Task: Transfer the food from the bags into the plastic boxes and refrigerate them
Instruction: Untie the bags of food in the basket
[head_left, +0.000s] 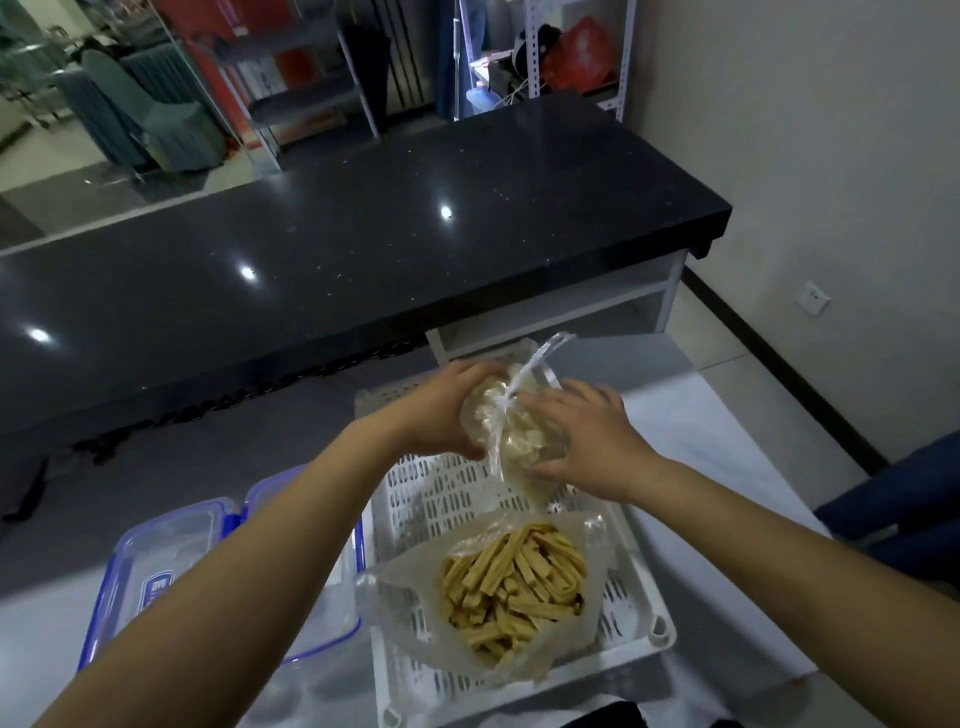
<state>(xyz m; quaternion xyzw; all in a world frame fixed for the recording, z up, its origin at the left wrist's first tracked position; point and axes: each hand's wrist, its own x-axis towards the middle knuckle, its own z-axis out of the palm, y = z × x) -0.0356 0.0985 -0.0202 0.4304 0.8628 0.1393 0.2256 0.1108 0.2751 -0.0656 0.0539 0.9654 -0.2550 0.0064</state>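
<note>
Both my hands hold a clear plastic bag of pale white food (514, 428) above the far end of a white slotted basket (636, 597). My left hand (441, 410) grips the bag's left side. My right hand (587, 436) cups its right side with fingers curved round it. The bag's twisted top sticks up to the right. A second bag, open, full of yellow-brown strips (511, 579), lies in the near part of the basket. Two clear plastic boxes with blue clips (171, 551) stand left of the basket, partly hidden by my left forearm.
A white table (727, 467) carries the basket and boxes. Behind it runs a long black counter (363, 249) with a white shelf under its right end. A wall with a socket (812, 298) is on the right, and a dark blue object (904, 499) sits at the right edge.
</note>
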